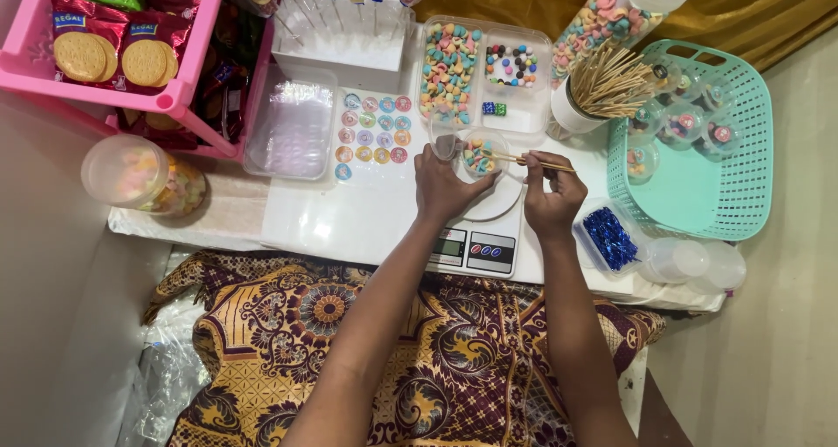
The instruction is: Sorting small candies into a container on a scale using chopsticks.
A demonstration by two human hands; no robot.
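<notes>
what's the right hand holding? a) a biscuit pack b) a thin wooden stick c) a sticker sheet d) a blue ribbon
b: the right hand pinches a thin wooden stick that reaches over the small clear cup of coloured candy, which the left hand steadies on the scale.

basket point(742, 141): teal | rack point(188, 80): pink | cloth point(367, 342): brown-gold floral

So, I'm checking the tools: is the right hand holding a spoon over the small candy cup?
No, the right hand pinches a thin wooden stick reaching into the candy cup.
</notes>
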